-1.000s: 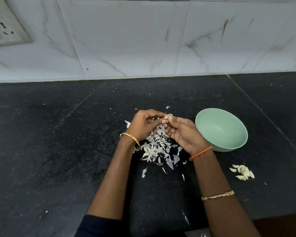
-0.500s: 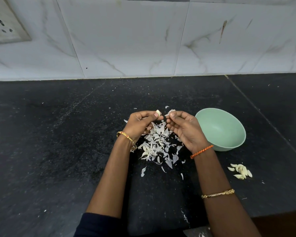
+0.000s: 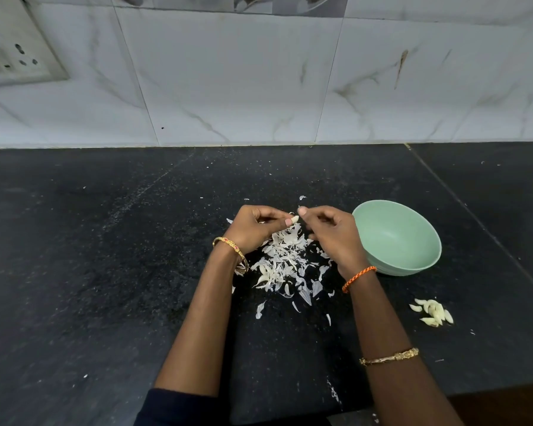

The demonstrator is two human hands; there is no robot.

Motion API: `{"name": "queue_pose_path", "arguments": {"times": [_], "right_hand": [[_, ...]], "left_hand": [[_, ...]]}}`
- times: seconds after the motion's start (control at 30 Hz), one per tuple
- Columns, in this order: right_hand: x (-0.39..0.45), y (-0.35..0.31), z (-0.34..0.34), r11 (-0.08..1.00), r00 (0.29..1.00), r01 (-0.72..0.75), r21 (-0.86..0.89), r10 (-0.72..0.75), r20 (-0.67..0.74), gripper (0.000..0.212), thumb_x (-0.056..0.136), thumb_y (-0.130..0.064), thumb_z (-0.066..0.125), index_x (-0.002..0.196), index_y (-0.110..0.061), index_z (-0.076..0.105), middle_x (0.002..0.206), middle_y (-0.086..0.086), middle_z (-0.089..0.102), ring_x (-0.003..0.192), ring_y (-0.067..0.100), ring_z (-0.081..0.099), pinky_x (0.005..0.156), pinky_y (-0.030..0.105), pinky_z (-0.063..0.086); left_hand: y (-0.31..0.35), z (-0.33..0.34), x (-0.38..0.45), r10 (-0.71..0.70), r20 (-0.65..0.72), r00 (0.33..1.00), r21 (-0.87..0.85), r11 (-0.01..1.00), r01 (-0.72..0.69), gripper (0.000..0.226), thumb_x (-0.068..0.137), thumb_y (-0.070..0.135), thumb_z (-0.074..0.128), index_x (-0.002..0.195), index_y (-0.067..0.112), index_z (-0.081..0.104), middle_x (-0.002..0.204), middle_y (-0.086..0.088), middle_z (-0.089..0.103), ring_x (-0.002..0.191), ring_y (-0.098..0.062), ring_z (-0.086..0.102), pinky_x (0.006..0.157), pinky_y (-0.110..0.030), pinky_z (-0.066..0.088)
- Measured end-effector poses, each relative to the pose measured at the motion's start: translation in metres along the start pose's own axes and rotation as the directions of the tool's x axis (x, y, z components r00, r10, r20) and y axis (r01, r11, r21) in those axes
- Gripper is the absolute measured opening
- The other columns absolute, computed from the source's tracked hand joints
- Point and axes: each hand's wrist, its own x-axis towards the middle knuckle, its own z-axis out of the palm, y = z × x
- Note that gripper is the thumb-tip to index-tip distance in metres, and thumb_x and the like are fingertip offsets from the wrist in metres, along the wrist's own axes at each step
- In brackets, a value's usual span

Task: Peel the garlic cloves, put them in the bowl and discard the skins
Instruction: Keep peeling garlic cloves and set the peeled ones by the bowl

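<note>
At lower right, peeled cloves (image 3: 433, 312) lie on the black counter (image 3: 74, 272). Mid-frame, skins (image 3: 285, 265) lie heaped beneath both hands. The left hand (image 3: 253, 229) pinches a garlic clove (image 3: 294, 219); the right hand (image 3: 333, 235), fingers curled, touches it. The green bowl (image 3: 397, 238) sits right of centre.

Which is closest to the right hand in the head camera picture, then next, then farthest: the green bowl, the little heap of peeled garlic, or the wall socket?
From the right hand:
1. Green bowl, just beside the hand on its right.
2. Heap of peeled garlic, on the counter, nearer the person and to the right.
3. Wall socket, far away, up on the wall at the left.
</note>
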Motion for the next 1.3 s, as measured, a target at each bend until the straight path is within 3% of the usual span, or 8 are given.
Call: {"name": "queue_pose_path", "arguments": {"times": [0.1, 0.27, 0.5, 0.63, 0.73, 0.87, 1.17, 1.3], "right_hand": [[-0.003, -0.003, 0.003, 0.996, 0.992, -0.022, 0.087, 0.011, 0.126, 0.014, 0.079, -0.018, 0.076, 0.091, -0.013, 0.071, 0.083, 0.007, 0.07, 0.069, 0.006, 0.066, 0.062, 0.018, 0.053], [-0.009, 0.0, 0.006, 0.971, 0.99, -0.106, 0.213, 0.083, 0.116, 0.008, 0.084, -0.002, 0.068, 0.091, 0.001, 0.07, 0.076, 0.013, 0.07, 0.063, 0.009, 0.068, 0.062, 0.018, 0.056], [-0.016, -0.002, 0.003, 0.884, 0.96, -0.277, 0.377, 0.235, 0.154, 0.019, 0.097, -0.002, 0.05, 0.085, -0.002, 0.064, 0.074, 0.011, 0.068, 0.062, 0.012, 0.069, 0.064, 0.023, 0.059], [-0.023, 0.002, -0.002, 0.882, 0.963, -0.271, 0.385, 0.248, 0.11, 0.011, 0.091, -0.008, 0.063, 0.092, 0.001, 0.067, 0.075, 0.009, 0.069, 0.062, 0.009, 0.067, 0.062, 0.02, 0.057], [-0.03, 0.005, -0.008, 0.859, 0.969, -0.24, 0.452, 0.241, 0.056, 0.012, 0.085, -0.013, 0.07, 0.09, -0.002, 0.069, 0.076, 0.008, 0.07, 0.069, 0.012, 0.068, 0.066, 0.021, 0.057], [-0.042, 0.008, -0.021, 0.879, 0.974, -0.228, 0.419, 0.206, 0.099, 0.009, 0.086, 0.004, 0.064, 0.089, -0.003, 0.069, 0.084, 0.012, 0.069, 0.073, 0.014, 0.069, 0.07, 0.02, 0.058], [-0.085, 0.026, -0.08, 0.839, 0.933, -0.358, 0.411, 0.307, 0.186, 0.007, 0.086, 0.003, 0.064, 0.087, -0.003, 0.067, 0.084, 0.013, 0.07, 0.073, 0.014, 0.07, 0.069, 0.02, 0.057], [-0.111, 0.037, -0.123, 0.853, 0.939, -0.323, 0.409, 0.344, 0.025, 0.011, 0.083, 0.007, 0.066, 0.089, -0.002, 0.068, 0.081, 0.013, 0.071, 0.075, 0.017, 0.07, 0.07, 0.02, 0.058]], "left_hand": [[-0.001, 0.0, 0.0, 0.032, 0.019, 0.999, 0.057, 0.998, -0.033, 0.012, 0.083, 0.011, 0.07, 0.093, 0.004, 0.072, 0.078, 0.004, 0.068, 0.056, 0.01, 0.057, 0.056, -0.005, 0.041], [-0.003, 0.0, -0.003, -0.001, 0.031, 1.0, 0.096, 0.995, -0.002, 0.002, 0.083, 0.014, 0.07, 0.085, 0.013, 0.071, 0.073, 0.008, 0.067, 0.057, 0.01, 0.057, 0.061, -0.007, 0.042], [0.005, 0.008, -0.011, -0.06, 0.029, 0.998, 0.08, 0.995, 0.057, 0.018, 0.085, 0.009, 0.069, 0.099, -0.002, 0.069, 0.058, 0.014, 0.059, 0.041, 0.009, 0.049, 0.046, -0.002, 0.035], [0.009, 0.012, -0.014, -0.141, 0.022, 0.99, 0.106, 0.985, 0.138, 0.017, 0.084, 0.014, 0.07, 0.095, 0.0, 0.069, 0.038, 0.02, 0.05, 0.034, 0.007, 0.044, 0.04, -0.002, 0.03], [0.011, 0.016, -0.019, -0.183, 0.03, 0.983, 0.123, 0.976, 0.179, 0.018, 0.082, 0.015, 0.073, 0.091, 0.0, 0.07, 0.04, 0.019, 0.052, 0.034, 0.007, 0.044, 0.04, -0.003, 0.031], [0.013, 0.026, -0.029, -0.219, 0.075, 0.973, 0.14, 0.968, 0.207, 0.014, 0.083, 0.018, 0.072, 0.084, 0.005, 0.069, 0.05, 0.014, 0.056, 0.036, 0.005, 0.042, 0.041, -0.007, 0.033], [0.015, 0.095, -0.059, -0.309, 0.17, 0.936, 0.148, 0.947, 0.285, 0.014, 0.089, 0.018, 0.065, 0.077, 0.012, 0.062, 0.052, 0.006, 0.051, 0.037, 0.001, 0.041, 0.036, -0.012, 0.031], [0.009, 0.148, -0.079, -0.275, 0.141, 0.951, 0.096, 0.96, 0.263, 0.013, 0.093, 0.013, 0.06, 0.08, 0.013, 0.064, 0.069, 0.005, 0.064, 0.035, 0.001, 0.044, 0.036, -0.011, 0.031]]}}
